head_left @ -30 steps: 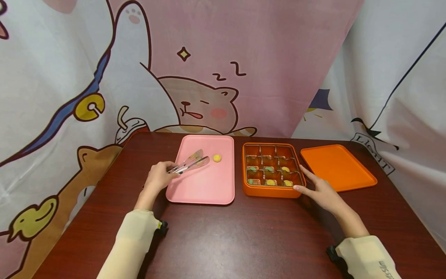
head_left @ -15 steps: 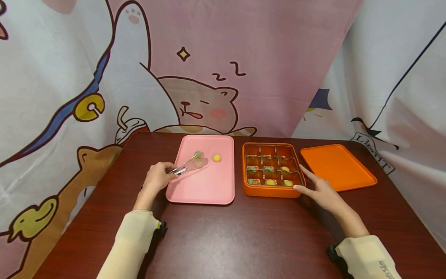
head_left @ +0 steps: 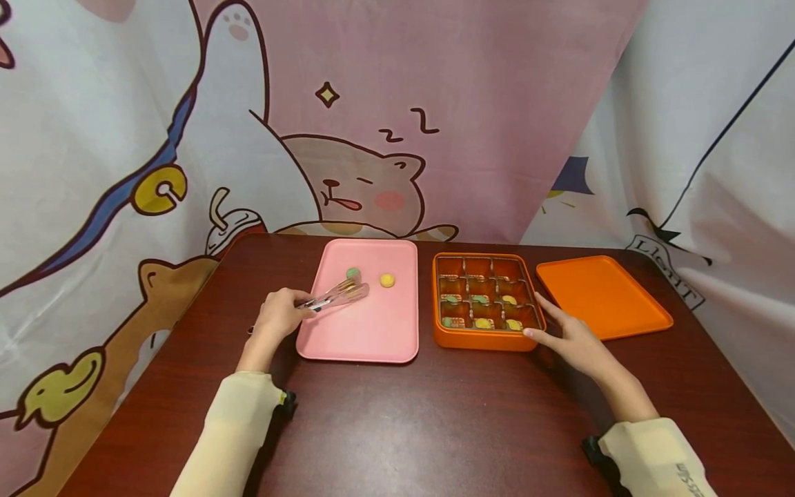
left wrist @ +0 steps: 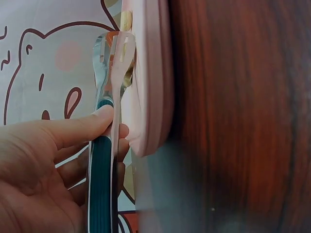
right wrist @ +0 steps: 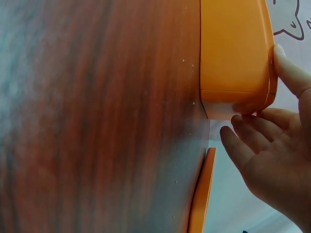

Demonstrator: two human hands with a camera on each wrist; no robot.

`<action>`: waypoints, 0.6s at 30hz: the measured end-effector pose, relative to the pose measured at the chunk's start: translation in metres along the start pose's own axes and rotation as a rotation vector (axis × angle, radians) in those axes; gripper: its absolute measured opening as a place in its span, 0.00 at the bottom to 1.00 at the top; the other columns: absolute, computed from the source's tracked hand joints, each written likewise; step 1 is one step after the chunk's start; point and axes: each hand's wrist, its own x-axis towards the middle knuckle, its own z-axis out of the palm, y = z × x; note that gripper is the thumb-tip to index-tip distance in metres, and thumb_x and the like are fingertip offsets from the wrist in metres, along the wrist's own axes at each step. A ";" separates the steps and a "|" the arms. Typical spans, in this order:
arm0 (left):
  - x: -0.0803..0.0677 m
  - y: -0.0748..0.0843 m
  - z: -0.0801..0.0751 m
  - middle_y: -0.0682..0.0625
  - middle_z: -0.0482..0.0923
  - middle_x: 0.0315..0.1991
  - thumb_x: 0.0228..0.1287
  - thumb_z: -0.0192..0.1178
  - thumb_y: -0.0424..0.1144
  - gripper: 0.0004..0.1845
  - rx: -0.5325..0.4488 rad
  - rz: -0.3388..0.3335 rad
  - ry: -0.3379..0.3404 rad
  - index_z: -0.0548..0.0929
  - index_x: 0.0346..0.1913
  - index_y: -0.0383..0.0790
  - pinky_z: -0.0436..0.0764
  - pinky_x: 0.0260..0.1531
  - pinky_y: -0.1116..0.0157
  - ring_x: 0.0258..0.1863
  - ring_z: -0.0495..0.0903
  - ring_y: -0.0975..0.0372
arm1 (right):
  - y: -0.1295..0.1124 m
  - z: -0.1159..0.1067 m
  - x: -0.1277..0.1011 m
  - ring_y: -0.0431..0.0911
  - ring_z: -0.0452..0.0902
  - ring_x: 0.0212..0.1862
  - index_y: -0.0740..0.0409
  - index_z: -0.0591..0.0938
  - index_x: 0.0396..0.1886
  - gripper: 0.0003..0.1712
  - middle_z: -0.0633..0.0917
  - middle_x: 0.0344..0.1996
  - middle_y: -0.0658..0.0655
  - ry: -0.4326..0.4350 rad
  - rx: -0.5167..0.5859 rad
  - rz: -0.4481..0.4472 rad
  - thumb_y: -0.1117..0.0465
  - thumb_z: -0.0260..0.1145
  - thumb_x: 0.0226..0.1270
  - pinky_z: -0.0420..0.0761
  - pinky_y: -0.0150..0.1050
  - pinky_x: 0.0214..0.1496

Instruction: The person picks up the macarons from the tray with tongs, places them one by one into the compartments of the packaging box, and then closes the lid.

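In the head view my left hand (head_left: 282, 317) grips metal tongs (head_left: 340, 295) over the pink tray (head_left: 379, 331). Thumb and fingers wrap the tongs' dark green handle (left wrist: 101, 184) in the left wrist view. The tongs' tips lie close together over a small yellowish piece, partly hidden; whether they pinch it I cannot tell. Just behind the tips sits a green round piece (head_left: 352, 273), and a yellow one (head_left: 387, 280) lies to their right. My right hand (head_left: 574, 345) rests, fingers extended, against the near right corner of the orange box (head_left: 484, 341).
Inside the box, a divided insert (head_left: 478, 266) has yellow and green pieces in its two nearer rows. An orange lid (head_left: 605, 297) lies flat right of the box. All stand on the dark wooden table (head_left: 397, 421); a printed curtain (head_left: 497, 103) hangs behind.
The tongs' arms have come closer together and their tips have shifted slightly left and nearer me, exposing the green piece. My right hand and the box have stayed put.
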 end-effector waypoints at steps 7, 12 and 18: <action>0.000 0.002 0.000 0.37 0.84 0.51 0.65 0.66 0.39 0.18 -0.007 -0.011 0.010 0.85 0.57 0.38 0.75 0.42 0.53 0.43 0.78 0.49 | -0.001 0.000 0.000 0.75 0.54 0.73 0.53 0.47 0.81 0.52 0.58 0.74 0.77 -0.004 0.004 0.002 0.43 0.64 0.70 0.59 0.74 0.66; 0.000 0.005 0.000 0.36 0.83 0.53 0.65 0.66 0.39 0.18 -0.024 -0.004 0.017 0.85 0.57 0.39 0.77 0.43 0.52 0.43 0.79 0.49 | -0.001 -0.001 0.000 0.75 0.53 0.73 0.52 0.46 0.82 0.52 0.57 0.74 0.77 -0.005 0.007 0.003 0.43 0.64 0.70 0.58 0.74 0.65; 0.000 0.010 -0.001 0.36 0.83 0.55 0.65 0.65 0.38 0.18 -0.033 0.012 0.025 0.85 0.57 0.39 0.77 0.43 0.51 0.44 0.79 0.48 | -0.001 0.000 0.000 0.75 0.52 0.73 0.51 0.46 0.82 0.52 0.56 0.75 0.77 -0.009 0.008 0.000 0.43 0.64 0.70 0.58 0.74 0.65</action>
